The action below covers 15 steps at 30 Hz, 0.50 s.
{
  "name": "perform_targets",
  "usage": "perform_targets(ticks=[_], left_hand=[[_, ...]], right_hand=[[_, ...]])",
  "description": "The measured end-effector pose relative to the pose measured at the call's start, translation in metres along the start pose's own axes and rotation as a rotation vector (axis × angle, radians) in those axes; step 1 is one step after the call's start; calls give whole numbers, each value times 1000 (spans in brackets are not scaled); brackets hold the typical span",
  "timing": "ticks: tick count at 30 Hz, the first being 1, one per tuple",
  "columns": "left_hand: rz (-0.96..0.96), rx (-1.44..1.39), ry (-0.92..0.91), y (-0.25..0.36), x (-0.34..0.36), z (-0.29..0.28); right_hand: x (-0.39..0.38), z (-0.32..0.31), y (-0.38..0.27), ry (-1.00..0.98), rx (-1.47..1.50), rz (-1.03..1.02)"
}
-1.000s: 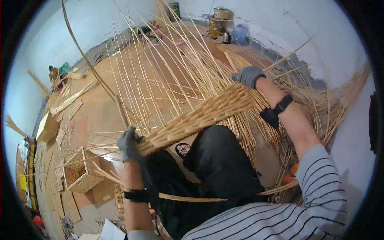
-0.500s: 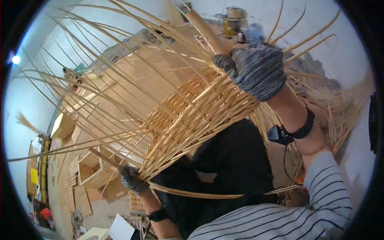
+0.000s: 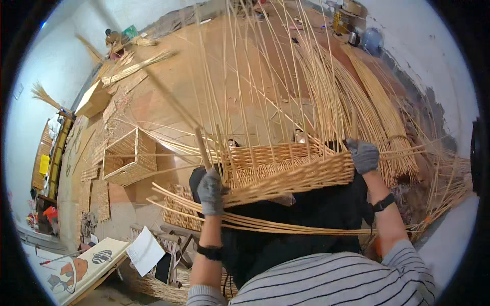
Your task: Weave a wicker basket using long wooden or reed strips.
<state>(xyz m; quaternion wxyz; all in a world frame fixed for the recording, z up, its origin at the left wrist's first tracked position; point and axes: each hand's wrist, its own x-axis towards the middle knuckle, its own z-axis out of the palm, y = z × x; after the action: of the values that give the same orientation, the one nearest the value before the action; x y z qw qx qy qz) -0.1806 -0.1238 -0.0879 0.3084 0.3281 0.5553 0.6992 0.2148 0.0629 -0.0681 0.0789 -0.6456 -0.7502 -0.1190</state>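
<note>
A half-woven rectangular wicker basket [image 3: 291, 179] rests at my lap, its long near side facing me and tall upright willow rods rising from its far and side edges. My left hand [image 3: 210, 193], in a grey knitted glove, is closed around the near left corner, beside a thick corner stake [image 3: 202, 147]. At the right corner, my right hand [image 3: 363, 156], in a matching glove, is closed on the basket next to another stake [image 3: 354, 124]. Several long loose rods [image 3: 286, 229] lie across my lap, passing by my left wrist.
A finished-looking woven box [image 3: 129, 157] stands on the floor at left. Bundles of willow rods [image 3: 352, 97] spread over the floor ahead and to the right. A white paper [image 3: 145, 251] and a painted board [image 3: 87, 270] sit at lower left. A person [image 3: 116, 42] sits far left.
The basket has swung from a steep tilt, right end high, to nearly level and lower. My right hand came down with it; my left hand moved right and up.
</note>
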Motion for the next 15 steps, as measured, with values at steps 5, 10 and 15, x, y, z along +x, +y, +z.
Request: perform_targets(ticks=[5,10,15], left_hand=[[-275,169,50,-17,48,10],[-310,-87,-24,-25,31,13],[-348,-66,167,-13,11,2]], right_hand=[[2,-36,-43,470,330,-95],[11,-92,-182,256,724,-854],[-10,-67,-234,-4,567,-884]])
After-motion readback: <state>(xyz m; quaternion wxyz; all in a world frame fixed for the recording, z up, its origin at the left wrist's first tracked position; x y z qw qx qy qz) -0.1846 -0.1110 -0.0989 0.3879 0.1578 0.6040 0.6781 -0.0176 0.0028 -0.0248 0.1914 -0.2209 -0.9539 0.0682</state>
